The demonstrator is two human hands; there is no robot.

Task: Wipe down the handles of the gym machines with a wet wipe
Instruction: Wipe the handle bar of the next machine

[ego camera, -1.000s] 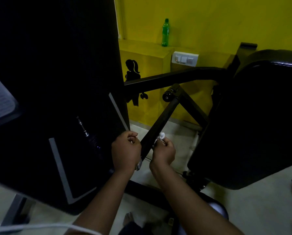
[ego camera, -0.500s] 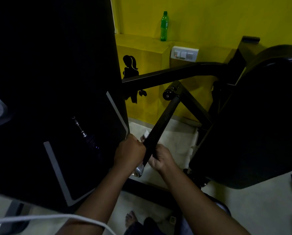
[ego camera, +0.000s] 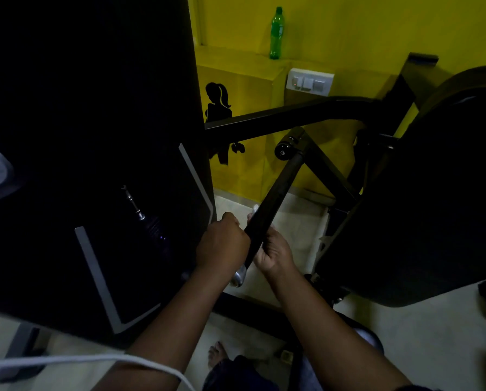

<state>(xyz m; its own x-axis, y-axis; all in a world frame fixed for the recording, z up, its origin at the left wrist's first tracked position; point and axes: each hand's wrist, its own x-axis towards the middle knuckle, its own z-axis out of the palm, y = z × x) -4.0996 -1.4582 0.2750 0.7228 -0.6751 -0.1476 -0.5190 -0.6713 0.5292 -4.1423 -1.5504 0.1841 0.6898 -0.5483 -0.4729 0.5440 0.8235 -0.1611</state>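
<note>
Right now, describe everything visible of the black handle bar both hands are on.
The handle bar is long, straight and matte black, tilted from a round black pivot at its far end down to a shiny metal cap nearest the person. The left hand grips its lower part from the left; the right hand wraps it from the right with a white wet wipe, bits of which show beside the bar.

Pale floor (ego camera: 422,334) with a bare foot (ego camera: 216,355) on it; yellow ledge (ego camera: 236,56) with an upright green bottle (ego camera: 276,33).
</note>
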